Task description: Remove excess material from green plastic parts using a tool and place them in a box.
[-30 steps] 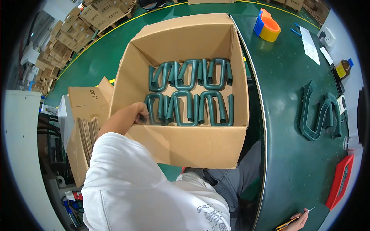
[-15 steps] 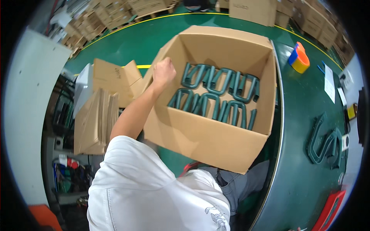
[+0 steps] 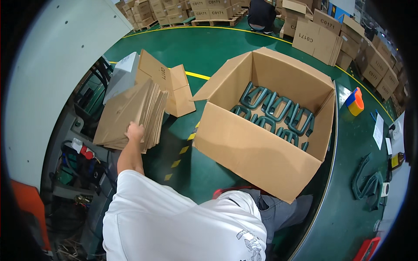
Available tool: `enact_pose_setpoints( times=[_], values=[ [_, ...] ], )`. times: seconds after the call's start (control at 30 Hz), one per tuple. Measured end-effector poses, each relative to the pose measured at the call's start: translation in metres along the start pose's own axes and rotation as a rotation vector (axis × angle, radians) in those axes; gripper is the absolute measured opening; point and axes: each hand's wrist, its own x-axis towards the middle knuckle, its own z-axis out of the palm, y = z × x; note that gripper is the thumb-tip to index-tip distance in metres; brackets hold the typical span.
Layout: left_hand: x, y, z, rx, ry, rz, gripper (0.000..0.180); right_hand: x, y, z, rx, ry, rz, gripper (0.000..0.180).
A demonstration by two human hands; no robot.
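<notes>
My left hand reaches down to a leaning stack of flat cardboard sheets on the left. Its fingers are closed on the edge of a sheet; the fingertips are partly hidden. Right of it stands a large open cardboard box, tilted in the view. Inside lie several dark green, bent tubular loop handles in two rows, the nearer row partly covered by the box's front wall. My right hand is out of view.
A folded-open carton leans behind the stack. Along the right runs a green workbench with an orange-and-blue tape dispenser, papers and more green handles. Cables lie lower left. Far back, a person crouches near stacked boxes.
My left hand has left the box's left rim and moved down-left onto the cardboard stack. The view has turned left, so the box sits farther right. The box's left flap now spreads outward.
</notes>
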Motion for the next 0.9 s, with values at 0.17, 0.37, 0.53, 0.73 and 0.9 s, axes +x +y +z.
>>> enact_pose_setpoints(
  times=[0.17, 0.37, 0.53, 0.73, 0.9],
  values=[
    [-0.011, 0.025, -0.001, 0.110, 0.050, 0.311, 0.018, -0.003, 0.003, -0.005, -0.030, 0.007, 0.021, 0.033],
    [-0.041, 0.154, -0.071, -0.305, 0.437, 0.787, 0.005, 0.028, 0.069, -0.028, 0.139, -0.060, 0.122, 0.027],
    [-0.137, 0.289, -0.160, -0.727, 0.406, 1.411, 0.004, 0.023, 0.056, -0.012, 0.229, -0.085, 0.099, 0.025],
    [-0.314, 0.429, -0.151, -0.317, -0.282, 2.136, 0.009, 0.015, 0.047, -0.017, 0.238, -0.083, 0.093, 0.023],
    [-0.390, 0.481, -0.079, -0.139, -0.428, 2.369, 0.019, 0.012, 0.045, -0.010, 0.202, -0.089, 0.111, 0.025]
  ],
)
